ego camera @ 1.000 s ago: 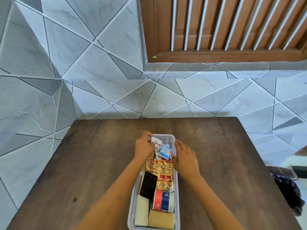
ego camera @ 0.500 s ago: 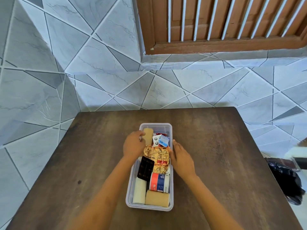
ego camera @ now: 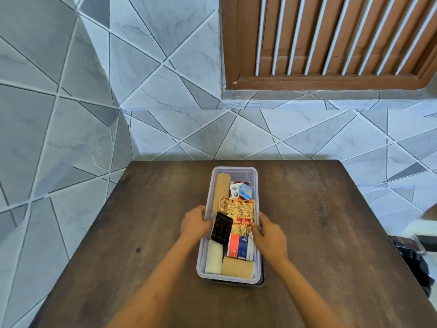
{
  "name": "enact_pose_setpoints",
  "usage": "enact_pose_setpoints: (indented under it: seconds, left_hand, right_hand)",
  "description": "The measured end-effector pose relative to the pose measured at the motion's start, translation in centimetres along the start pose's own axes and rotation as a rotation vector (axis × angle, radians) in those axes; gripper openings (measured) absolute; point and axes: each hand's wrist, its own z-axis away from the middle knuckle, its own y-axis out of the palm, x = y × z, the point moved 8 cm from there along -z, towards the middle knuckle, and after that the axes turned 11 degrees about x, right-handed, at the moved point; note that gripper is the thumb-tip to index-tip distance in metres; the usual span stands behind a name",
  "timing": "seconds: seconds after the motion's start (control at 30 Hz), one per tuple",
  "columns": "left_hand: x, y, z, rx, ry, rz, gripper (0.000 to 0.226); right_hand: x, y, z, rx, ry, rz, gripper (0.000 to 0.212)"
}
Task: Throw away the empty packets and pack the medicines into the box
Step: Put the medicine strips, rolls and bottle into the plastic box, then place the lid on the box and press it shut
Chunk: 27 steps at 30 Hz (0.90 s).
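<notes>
A clear plastic box [ego camera: 236, 169] stands on the brown wooden table [ego camera: 331, 233]. Inside lie a long tan roll [ego camera: 222, 188], a silver blister strip [ego camera: 234, 190], a blue packet [ego camera: 246, 192], a crumpled gold strip [ego camera: 238, 210], a black blister pack [ego camera: 221, 229], a red, blue and white carton [ego camera: 238, 247], a white roll [ego camera: 214, 256] and a short tan roll [ego camera: 237, 268]. My left hand [ego camera: 195, 223] grips the box's left wall. My right hand [ego camera: 269, 235] grips the right wall, thumb over the rim.
A black bag [ego camera: 416, 261] sits on the floor past the table's right edge. Grey tiled walls [ego camera: 165, 129] close in behind and to the left of the table. A wooden slatted shutter [ego camera: 331, 39] is above.
My left hand has left the long tan roll in the box's far left part and drawn back to the left wall. My right hand has slid back along the right wall.
</notes>
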Motion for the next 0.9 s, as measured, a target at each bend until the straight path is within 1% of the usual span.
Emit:
enact_pose_setpoints:
  seconds: [0.13, 0.27, 0.4, 0.5, 0.57, 0.63, 0.77, 0.9]
  left_hand:
    - [2.9, -3.8, 0.8, -0.048, 0.013, -0.041, 0.02]
    - [7.6, -6.6, 1.4, -0.048, -0.081, -0.1, 0.003]
    - [11.0, -7.1, 1.6, -0.01, -0.144, -0.094, 0.009]
    - [11.4, -6.0, 1.5, 0.037, -0.132, -0.072, 0.005]
    - [11.4, -5.3, 1.1, 0.057, -0.114, -0.013, 0.007]
    - [10.8, -4.7, 0.6, 0.069, -0.1, 0.019, 0.01]
    - [8.9, -3.3, 0.0, 0.116, -0.073, 0.051, 0.026]
    - [6.7, -1.3, -0.6, 0.156, -0.048, 0.08, 0.026]
  right_hand:
    - [4.3, 2.5, -0.1, 0.003, -0.04, 0.007, 0.023]
    - [7.8, 6.7, -0.5, 0.094, -0.051, 0.02, 0.023]
    - [8.5, 9.9, -0.6, 0.174, 0.025, -0.032, 0.021]
    - [7.2, 10.7, -0.6, 0.183, 0.091, -0.074, 0.02]
    - [6.6, 10.5, -0.5, 0.171, 0.119, -0.084, 0.021]
    - [5.9, 10.0, -0.5, 0.159, 0.132, -0.082, 0.021]
    - [4.4, 8.3, -0.4, 0.143, 0.162, -0.077, 0.027]
    - [2.4, 6.3, 0.2, 0.107, 0.203, -0.092, 0.03]
